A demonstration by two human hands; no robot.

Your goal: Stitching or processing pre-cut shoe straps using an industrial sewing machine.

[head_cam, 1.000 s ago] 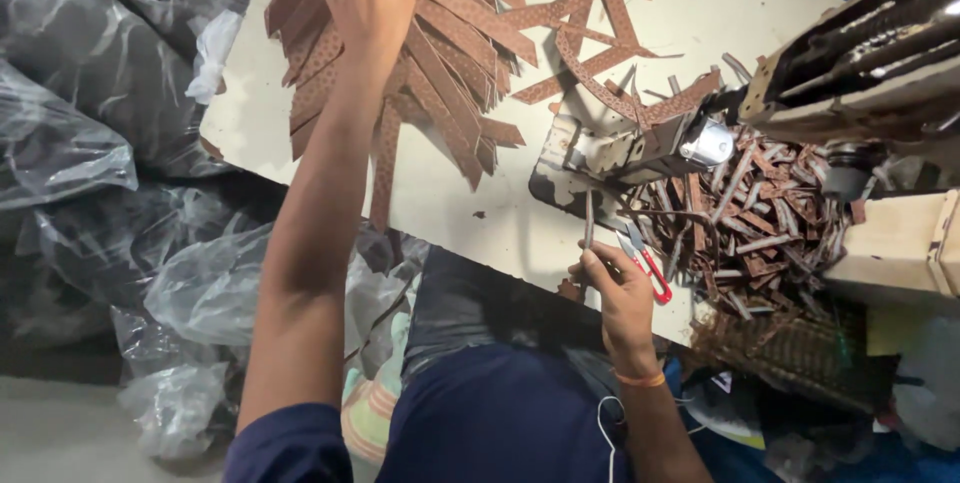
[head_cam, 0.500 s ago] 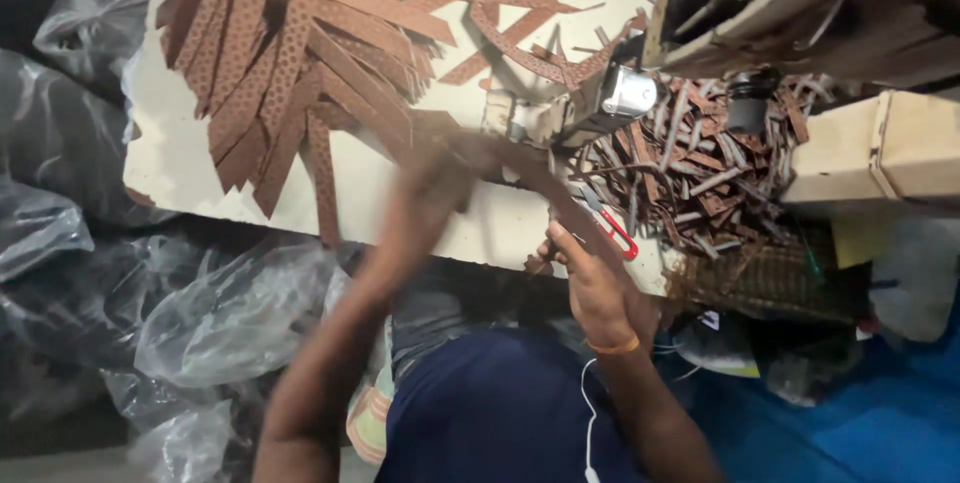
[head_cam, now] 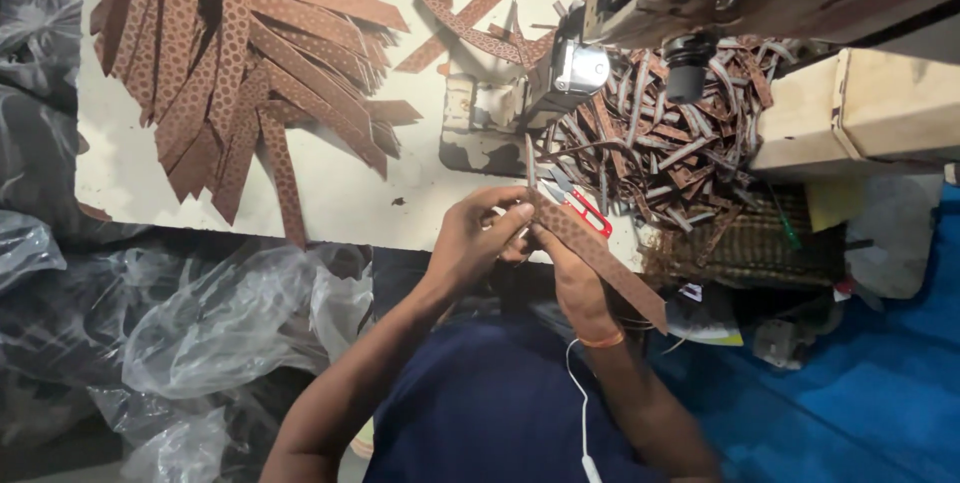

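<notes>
Head view: you are pinching a brown strip (head_cam: 590,253) between your left hand (head_cam: 475,243) and right hand (head_cam: 565,278) at centre frame, below the sewing machine (head_cam: 570,68). Flat strips (head_cam: 240,73) are waiting upper left; a tangled heap (head_cam: 665,143) is lying right of the needle.

From my remote view, I see a pale cream worktable (head_cam: 330,193) with a scuffed, stained top filling the upper left. Below its front edge, crumpled clear and grey plastic bags (head_cam: 210,323) heap up in shadow along the left side. At the upper right a light wooden box-shaped block (head_cam: 860,113) juts from the edge, with a dark woven basket (head_cam: 760,253) beneath it. A bright blue sheet (head_cam: 860,393) covers the floor at lower right. The light is dim and warm.
</notes>
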